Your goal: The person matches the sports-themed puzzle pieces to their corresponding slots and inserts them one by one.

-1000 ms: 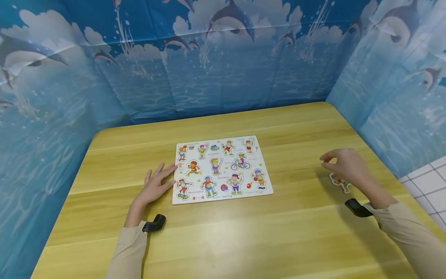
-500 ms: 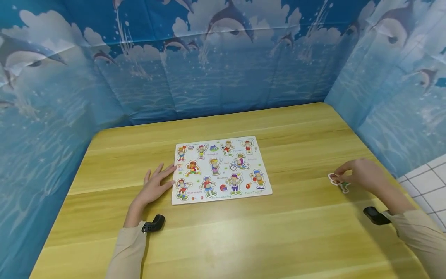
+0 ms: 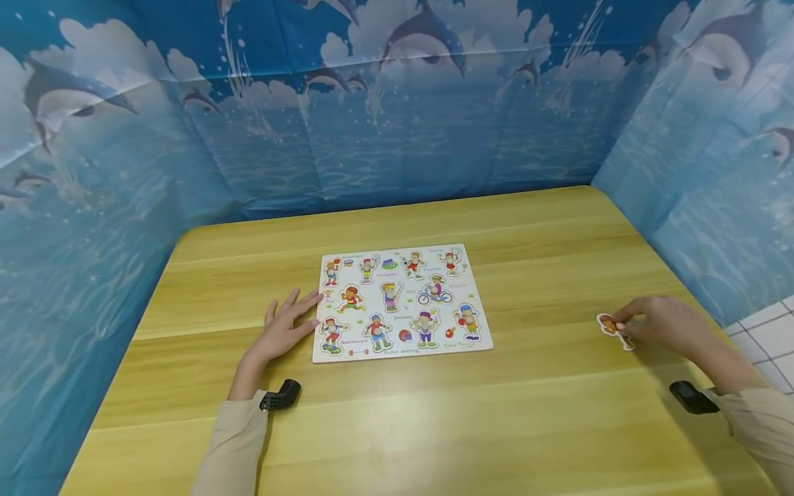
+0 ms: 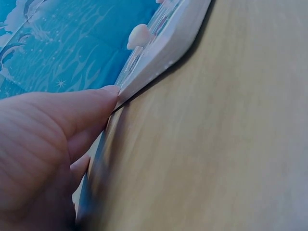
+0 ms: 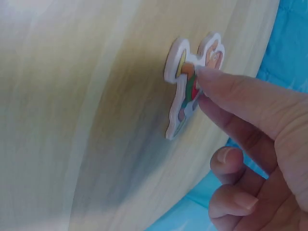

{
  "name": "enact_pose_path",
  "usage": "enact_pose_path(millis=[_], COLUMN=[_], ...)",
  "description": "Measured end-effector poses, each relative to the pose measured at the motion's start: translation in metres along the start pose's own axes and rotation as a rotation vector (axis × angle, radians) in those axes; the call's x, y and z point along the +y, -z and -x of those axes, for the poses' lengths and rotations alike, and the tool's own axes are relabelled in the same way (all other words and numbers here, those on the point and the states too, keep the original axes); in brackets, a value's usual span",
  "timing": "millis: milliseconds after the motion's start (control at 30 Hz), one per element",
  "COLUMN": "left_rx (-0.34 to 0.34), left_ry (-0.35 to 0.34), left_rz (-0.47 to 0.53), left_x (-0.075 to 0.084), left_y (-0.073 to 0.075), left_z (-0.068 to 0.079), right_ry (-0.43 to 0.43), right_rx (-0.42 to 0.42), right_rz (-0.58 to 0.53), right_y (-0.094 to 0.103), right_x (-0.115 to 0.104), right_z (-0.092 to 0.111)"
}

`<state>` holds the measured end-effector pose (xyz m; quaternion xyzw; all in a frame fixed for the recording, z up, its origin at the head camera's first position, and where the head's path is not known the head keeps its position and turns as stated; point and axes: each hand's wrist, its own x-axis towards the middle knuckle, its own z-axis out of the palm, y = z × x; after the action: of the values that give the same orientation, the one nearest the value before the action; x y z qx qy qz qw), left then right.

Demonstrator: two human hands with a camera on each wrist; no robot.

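On the wooden table lies a white puzzle board [image 3: 484,337] bearing several cartoon sports figures with small knobs. Beside its left edge my left hand [image 3: 285,334] lies with spread fingers, the fingertips touching the board; the left wrist view shows the thumb against the board's side and a pale knob [image 4: 139,36] standing on top. Far to the right, my right hand [image 3: 666,331] pinches a loose figure-shaped puzzle piece [image 5: 188,89] between thumb and index finger. The other fingers of that hand are curled. The piece has a white rim and looks tilted close over the tabletop.
The wooden table [image 3: 397,427] ends at the back and left near a blue dolphin-print curtain [image 3: 397,138]. White floor tiles [image 3: 766,331] show beyond its right edge. A black wrist camera [image 3: 282,395] sits on the left wrist, another wrist camera [image 3: 693,397] on the right.
My right hand has come down from above the loose puzzle piece and now pinches it. My left hand stays at the board. The head view has shifted slightly.
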<state>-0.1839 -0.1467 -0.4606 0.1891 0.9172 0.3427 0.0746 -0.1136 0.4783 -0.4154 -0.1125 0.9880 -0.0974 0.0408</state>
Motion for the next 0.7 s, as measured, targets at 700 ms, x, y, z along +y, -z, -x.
enact_pose_path(millis=[700], left_rx=[0.005], left_ry=[0.003], left_rz=[-0.007], left_x=[0.000], left_y=[-0.002], left_z=[0.000], right_ry=[0.270], right_rx=[0.253], right_rz=[-0.031], right_y=[-0.020], right_x=[0.010], right_z=[-0.002])
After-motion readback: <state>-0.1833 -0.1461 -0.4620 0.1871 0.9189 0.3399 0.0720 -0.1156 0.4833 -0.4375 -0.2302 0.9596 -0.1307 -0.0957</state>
